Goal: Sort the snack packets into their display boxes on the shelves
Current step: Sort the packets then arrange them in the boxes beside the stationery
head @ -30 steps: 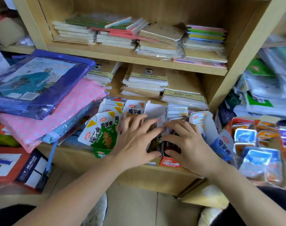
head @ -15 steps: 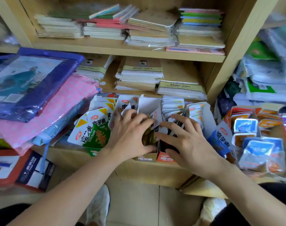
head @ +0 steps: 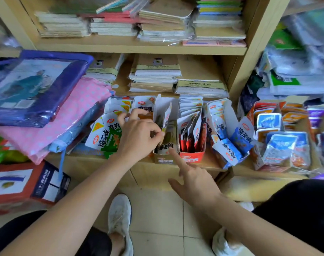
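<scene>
at centre frame my left hand [head: 139, 139] pinches a white-and-olive foil snack packet [head: 167, 118] in the tan cardboard display box [head: 164, 160]; my right hand [head: 194, 182] points one straight finger at the box. i reckon forcing the packet could buckle it.

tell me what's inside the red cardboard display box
Red-and-white foil snack packets stand upright in a row inside the red cardboard display box. Its front wall hides their lower ends and the box floor.

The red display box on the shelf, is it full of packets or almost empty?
Full. The red display box is packed from front to back with a close row of packets.
</scene>
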Demonstrator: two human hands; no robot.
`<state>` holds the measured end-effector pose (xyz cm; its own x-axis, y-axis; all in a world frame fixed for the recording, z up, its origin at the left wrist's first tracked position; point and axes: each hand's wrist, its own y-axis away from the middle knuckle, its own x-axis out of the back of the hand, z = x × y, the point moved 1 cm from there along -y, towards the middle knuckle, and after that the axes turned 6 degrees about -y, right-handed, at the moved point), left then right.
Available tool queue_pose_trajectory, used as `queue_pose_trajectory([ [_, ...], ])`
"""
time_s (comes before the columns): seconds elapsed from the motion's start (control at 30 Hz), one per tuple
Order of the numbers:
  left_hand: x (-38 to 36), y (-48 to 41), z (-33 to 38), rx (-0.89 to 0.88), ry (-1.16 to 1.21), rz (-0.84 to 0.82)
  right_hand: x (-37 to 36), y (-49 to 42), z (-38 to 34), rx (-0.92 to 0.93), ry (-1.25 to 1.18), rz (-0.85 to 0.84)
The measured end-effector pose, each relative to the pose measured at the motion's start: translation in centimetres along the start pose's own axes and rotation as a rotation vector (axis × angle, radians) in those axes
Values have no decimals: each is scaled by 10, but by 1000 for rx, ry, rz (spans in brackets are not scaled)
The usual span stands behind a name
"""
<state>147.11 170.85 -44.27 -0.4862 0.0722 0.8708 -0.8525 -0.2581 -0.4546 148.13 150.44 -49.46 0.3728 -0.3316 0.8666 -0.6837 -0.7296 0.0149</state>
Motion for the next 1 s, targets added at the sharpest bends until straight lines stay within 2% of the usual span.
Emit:
queue_pose_trajectory([
  [0.13,4,6,0,-21,6,46,-12,-8,0,5,-102,58],
  [0.3,17,24,6,-61,56,129,-19,34,8,27,-310,132],
  [0.4,22,46,16,-78,106,119,-25,56,9,-18,-452,314],
  [0.57,18,95,41,79,379,105,-44,76,2,-139,-652,508],
  [0.63,13,106,47,111,449,105,-54,72,1,-164,-732,512],
  [0.8,7,117,41,217,559,144,-66,58,3,-272,-844,387],
  [0.9,1,117,33,339,698,122,-73,57,5,-235,-869,324],
  [1.0,-1,115,35,421,778,104,-76,57,5,-211,-806,388],
])
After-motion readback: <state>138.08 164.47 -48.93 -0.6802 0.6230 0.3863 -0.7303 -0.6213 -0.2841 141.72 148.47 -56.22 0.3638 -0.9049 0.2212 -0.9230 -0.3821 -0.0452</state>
